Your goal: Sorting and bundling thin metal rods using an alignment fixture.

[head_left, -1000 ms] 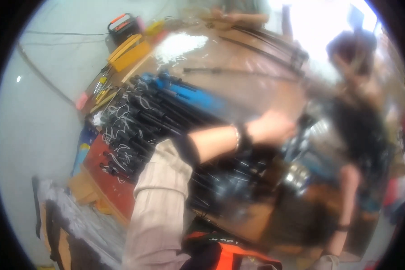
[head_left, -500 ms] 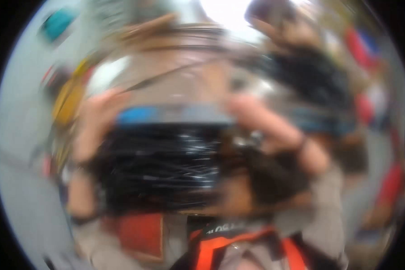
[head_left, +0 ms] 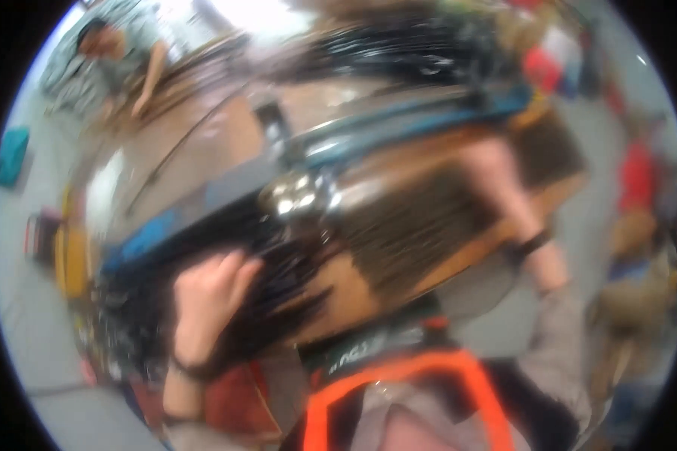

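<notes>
In front of me stretches a wide brown table top (head_left: 331,289), partly covered by black strands or film (head_left: 278,267) with a shiny look. Over these, at the near left, is my left hand (head_left: 210,297), its fingers curled in; whatever they may hold is hidden. A blue bar (head_left: 421,129) crosses the table on the right, and a blue-grey strip (head_left: 173,214) continues on the left. Between them sits a shiny rounded metal part (head_left: 297,194). My right hand (head_left: 493,169) is by the near side of the blue bar, beside a dark brown patch (head_left: 406,233); motion smears its fingers.
Across the table at the far left, another person (head_left: 120,64) rests an arm on the surface. More black shiny material (head_left: 406,49) lies at the far side. A thin dark cord (head_left: 177,154) runs over the far left part. A yellow object (head_left: 71,259) stands off the left edge.
My view has turned, so the bar now slants. My left hand has come from the strip's left part onto the near black material. My right hand has shifted from beside the metal part toward the right.
</notes>
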Demonstrator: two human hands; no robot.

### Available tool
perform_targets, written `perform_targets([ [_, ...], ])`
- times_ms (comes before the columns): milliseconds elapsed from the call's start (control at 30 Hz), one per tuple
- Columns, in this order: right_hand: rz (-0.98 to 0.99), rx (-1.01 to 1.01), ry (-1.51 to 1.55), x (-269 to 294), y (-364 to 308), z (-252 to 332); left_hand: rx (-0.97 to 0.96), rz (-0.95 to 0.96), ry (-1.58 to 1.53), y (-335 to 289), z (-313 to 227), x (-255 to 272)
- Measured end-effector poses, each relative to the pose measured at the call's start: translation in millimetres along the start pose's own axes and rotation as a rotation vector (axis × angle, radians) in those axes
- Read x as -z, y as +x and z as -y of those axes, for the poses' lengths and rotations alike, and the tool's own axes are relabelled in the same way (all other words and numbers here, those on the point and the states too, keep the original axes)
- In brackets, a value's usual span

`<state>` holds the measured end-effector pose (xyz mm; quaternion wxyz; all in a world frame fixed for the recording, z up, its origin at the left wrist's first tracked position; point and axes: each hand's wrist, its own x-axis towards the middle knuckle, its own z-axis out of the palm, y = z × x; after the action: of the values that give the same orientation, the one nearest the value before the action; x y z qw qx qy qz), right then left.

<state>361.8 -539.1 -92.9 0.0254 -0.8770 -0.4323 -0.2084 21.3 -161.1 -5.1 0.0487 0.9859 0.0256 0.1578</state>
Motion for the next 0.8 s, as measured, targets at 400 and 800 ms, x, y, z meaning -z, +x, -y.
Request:
perform_targets([
  [400, -0.044, 0.38, 0.756, 76, 32, 211, -0.162, 0.009, 0.031, 16, -10, -18],
  [800, -0.074, 0.145, 0.843, 14, 9, 190, 0.34, -1.01, 0.547, -136, 162, 136],
])
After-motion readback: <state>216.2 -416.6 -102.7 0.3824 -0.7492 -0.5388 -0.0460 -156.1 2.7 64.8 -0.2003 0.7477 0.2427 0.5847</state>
